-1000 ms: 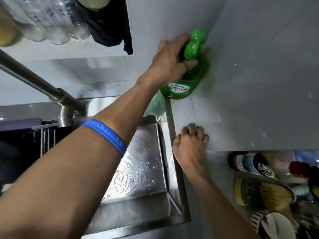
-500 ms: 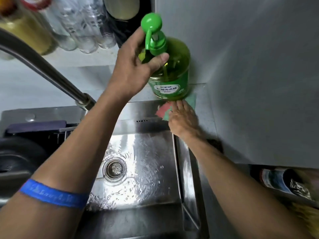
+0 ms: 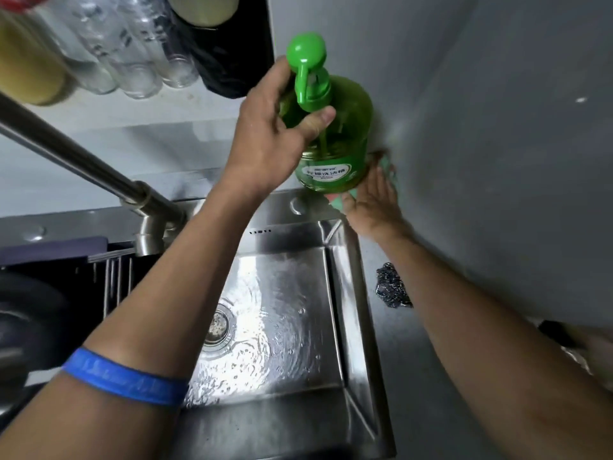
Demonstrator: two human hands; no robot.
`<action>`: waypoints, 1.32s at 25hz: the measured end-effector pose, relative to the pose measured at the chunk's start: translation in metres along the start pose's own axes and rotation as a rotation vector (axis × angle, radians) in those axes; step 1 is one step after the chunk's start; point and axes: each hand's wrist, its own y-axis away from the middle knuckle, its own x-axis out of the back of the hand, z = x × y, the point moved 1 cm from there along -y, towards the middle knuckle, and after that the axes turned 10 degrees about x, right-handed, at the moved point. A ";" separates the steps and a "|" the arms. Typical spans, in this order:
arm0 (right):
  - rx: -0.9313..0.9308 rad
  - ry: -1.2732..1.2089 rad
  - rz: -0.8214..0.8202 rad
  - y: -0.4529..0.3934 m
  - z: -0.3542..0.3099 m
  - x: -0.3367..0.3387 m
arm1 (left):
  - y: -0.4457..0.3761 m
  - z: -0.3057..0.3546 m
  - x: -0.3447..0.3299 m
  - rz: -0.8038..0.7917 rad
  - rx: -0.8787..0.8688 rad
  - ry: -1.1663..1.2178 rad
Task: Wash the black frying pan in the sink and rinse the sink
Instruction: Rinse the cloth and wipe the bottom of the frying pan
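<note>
Green soap bottle (image 3: 335, 134) lifted, left hand (image 3: 268, 134) curled round its neck; right hand (image 3: 373, 200) flat on cloth (image 3: 386, 167) beneath. Wet grip could slip, dropping bottle into sink (image 3: 285, 293). Black frying pan (image 3: 23, 313) waits far left.

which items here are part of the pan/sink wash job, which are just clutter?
In play:
left hand gripping the green soap bottle
right hand on the green cloth
sink, wet
faucet
black pan, at the left edge

Lying about:
steel scourer on the counter
glass jars on the shelf
</note>
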 end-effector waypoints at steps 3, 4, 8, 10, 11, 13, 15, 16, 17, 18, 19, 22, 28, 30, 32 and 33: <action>0.033 -0.004 -0.040 0.032 -0.002 -0.013 | -0.013 -0.004 -0.027 -0.014 0.032 0.000; 0.041 0.019 -0.044 0.047 -0.001 -0.018 | -0.017 -0.005 -0.035 -0.025 0.060 -0.020; 0.136 -0.210 -0.114 0.085 0.011 -0.015 | -0.031 -0.002 -0.061 -0.112 0.078 -0.187; 0.154 -0.414 0.041 0.095 0.010 -0.002 | -0.026 -0.005 -0.058 -0.034 0.087 -0.206; 0.149 -0.403 0.156 0.104 0.007 -0.001 | -0.016 -0.010 -0.055 0.065 0.105 -0.207; 0.096 -0.251 0.270 0.131 0.004 -0.011 | 0.021 -0.036 -0.062 0.211 0.170 -0.213; 0.090 -0.135 0.315 0.167 -0.005 -0.027 | 0.072 -0.065 -0.083 0.011 0.150 -0.340; 0.101 -0.106 0.366 0.181 -0.007 -0.033 | 0.093 -0.079 -0.096 -0.198 0.100 -0.456; 0.095 -0.081 0.386 0.193 -0.007 -0.037 | 0.109 -0.094 -0.108 -0.397 0.040 -0.611; 0.069 -0.049 0.366 0.201 -0.007 -0.038 | 0.117 -0.107 -0.118 -0.506 -0.010 -0.736; 0.035 -0.012 0.290 0.206 -0.006 -0.038 | 0.122 -0.115 -0.126 -0.530 -0.041 -0.799; -0.036 0.111 0.070 0.214 -0.005 -0.032 | 0.128 -0.124 -0.127 -0.446 -0.018 -0.711; -0.008 -0.100 0.445 0.182 -0.016 0.012 | 0.170 -0.114 -0.101 -0.362 0.141 -0.448; 0.025 -0.036 0.443 0.142 -0.021 0.028 | 0.185 -0.116 -0.101 -0.459 0.089 -0.470; 0.125 0.014 0.419 0.116 -0.025 0.031 | 0.192 -0.120 -0.105 -0.491 0.086 -0.510; 0.194 -0.019 0.399 0.117 -0.025 0.025 | 0.193 -0.123 -0.103 -0.499 0.086 -0.522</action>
